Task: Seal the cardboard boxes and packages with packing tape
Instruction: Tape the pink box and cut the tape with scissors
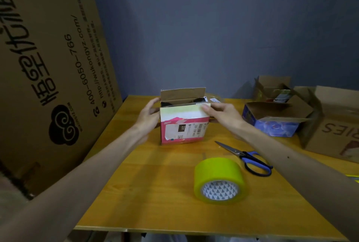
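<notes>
Both hands hold the small box (184,123) that stands upright near the middle of the tabletop (155,183). The left hand (149,113) cups its left side with the fingers curved toward the rear corner. The right hand (221,113) grips the right upper corner, thumb lying on the near top edge and fingers wrapped round the side. The tabletop is a yellow-orange wood-grain board, set against a plain blue-grey wall (213,28) in dim light. Nearer the person and to the right of the small box, a roll of yellow-green packing tape (219,179) rests on the board, its white patterned core facing the camera. Just beyond the roll lie scissors (250,159) with blue-and-black handles, blades closed and pointing toward the small box. Further right stands an open blue printed box (275,117) with brown flaps. An open brown box (274,88) stands behind it and a larger brown carton (334,121) at the right edge. A big flat carton (48,66) with dark printed lettering leans at the left of the tabletop. The small box is open at the top: its rear flap stands up, plain brown, and the inside is dark. Its near face is pale green and white above, pink below, with a white shipping label reading 231.
</notes>
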